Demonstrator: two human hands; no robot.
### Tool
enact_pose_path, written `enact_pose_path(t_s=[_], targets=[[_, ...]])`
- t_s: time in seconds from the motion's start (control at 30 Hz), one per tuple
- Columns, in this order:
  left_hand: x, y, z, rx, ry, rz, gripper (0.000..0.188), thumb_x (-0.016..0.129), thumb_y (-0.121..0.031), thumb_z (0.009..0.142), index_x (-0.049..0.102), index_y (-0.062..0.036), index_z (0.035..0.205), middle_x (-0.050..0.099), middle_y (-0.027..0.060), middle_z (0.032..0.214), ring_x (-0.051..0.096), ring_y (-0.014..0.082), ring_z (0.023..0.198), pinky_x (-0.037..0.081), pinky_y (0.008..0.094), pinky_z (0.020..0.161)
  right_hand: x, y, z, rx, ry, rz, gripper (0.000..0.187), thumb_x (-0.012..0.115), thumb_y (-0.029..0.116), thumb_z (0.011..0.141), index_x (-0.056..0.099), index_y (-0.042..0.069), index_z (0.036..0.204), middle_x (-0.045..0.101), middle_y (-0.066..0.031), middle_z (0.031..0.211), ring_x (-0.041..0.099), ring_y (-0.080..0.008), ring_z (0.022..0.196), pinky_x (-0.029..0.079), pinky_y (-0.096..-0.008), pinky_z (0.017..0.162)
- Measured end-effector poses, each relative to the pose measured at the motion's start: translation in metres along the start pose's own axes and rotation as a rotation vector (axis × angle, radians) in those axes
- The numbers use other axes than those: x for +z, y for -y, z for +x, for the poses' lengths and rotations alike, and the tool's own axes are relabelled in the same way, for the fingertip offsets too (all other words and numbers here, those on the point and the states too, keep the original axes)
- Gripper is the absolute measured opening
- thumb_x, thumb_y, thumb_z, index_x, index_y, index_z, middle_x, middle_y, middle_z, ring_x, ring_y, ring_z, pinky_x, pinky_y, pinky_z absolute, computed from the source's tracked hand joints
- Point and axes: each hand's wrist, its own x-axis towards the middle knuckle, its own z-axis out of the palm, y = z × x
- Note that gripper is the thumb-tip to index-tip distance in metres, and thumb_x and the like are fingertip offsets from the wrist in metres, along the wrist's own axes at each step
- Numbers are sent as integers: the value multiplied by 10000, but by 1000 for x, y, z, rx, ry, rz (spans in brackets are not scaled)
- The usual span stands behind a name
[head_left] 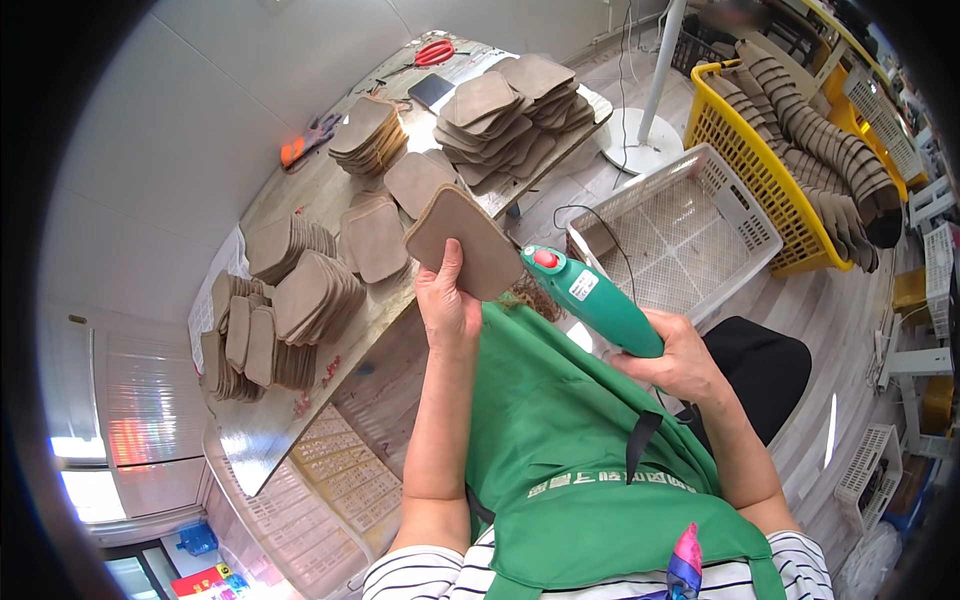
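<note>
My left hand [452, 305] grips a taupe, rounded-corner panel [468, 245] by its lower left edge, the thumb lying flat on its face. The panel looks like leather or suede-like material and is held tilted in front of me. In my right hand [675, 355] is a green handheld power tool [600, 305] with a red button, gripped around its rear end. The tool's narrow tip points at the panel's right edge; I cannot tell whether they touch. Below the panel, a tangle of brown threads or trimmings [535, 295] lies against my green apron [560, 400].
A worktable [375, 315] carries several stacks of similar panels [490, 120], red-handled scissors [434, 54], a dark flat device [430, 91] and a glove [318, 138]. To the right stand a white crate [690, 220], a yellow basket [775, 180] full of stacked panels and a black stool [765, 365].
</note>
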Motion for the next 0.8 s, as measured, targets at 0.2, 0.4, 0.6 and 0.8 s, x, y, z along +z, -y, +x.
enact_pose_path(t_s=[0.2,0.4,0.6,0.8], targets=[[1,14,-14,-79,60,0,280,714,-96,952,649,-48,1220,695,63,1216,659,183,1103,551,353,966,-2,6,3,47,0,86,292,780,148,776,684,-11,1002,627,-58,816,579,-146,745,483,-316,713],[0,21,-20,-89,124,134,299,724,-71,939,650,-20,1224,714,82,1183,676,171,1059,545,331,938,-12,17,7,150,12,134,268,779,134,791,685,-18,991,617,-29,800,551,-105,735,471,-293,693],[-7,-11,-7,-73,283,486,258,722,-74,934,678,-3,1178,738,70,1091,688,138,961,549,303,871,-28,15,6,52,22,73,248,775,128,768,670,-23,935,619,-42,808,561,-118,740,465,-293,675],[7,-51,2,-193,423,824,269,736,-105,919,684,7,1158,744,63,1024,694,131,899,559,294,822,-51,26,6,53,95,-85,254,773,138,717,652,-24,870,618,-77,778,578,-163,701,469,-314,654]])
